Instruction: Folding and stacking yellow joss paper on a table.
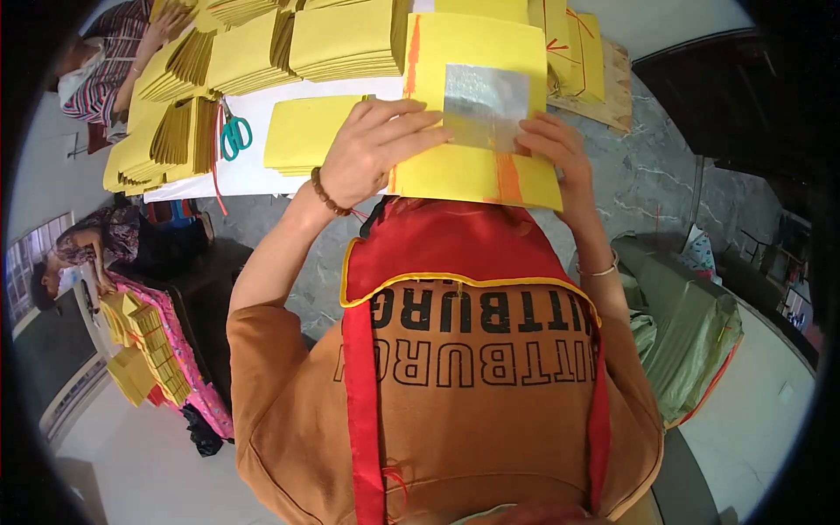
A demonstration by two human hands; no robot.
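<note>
A bundle of yellow joss paper (477, 39) with orange streaks lies before me, over the near edge of the white table (245, 179). A shiny silver foil square (486, 90) sits on its upper face. My left hand (372, 144) holds the bundle's left side, fingers laid across the top and reaching the foil, thumb hidden. Around the right edge curls my right hand (563, 153), its fingertips by the foil's lower right corner. Left of the bundle rests a smaller yellow paper stack (306, 131). Green-handled scissors (234, 138) lie farther left, beside a red string (217, 179).
Fanned stacks of yellow paper (341, 39) fill the table's far side. Tied yellow bundles (582, 52) stand on a wooden board (617, 101) at far right. One co-worker's hand (166, 24) touches paper at far left; another person (96, 245) sits by a pink-covered table (166, 324).
</note>
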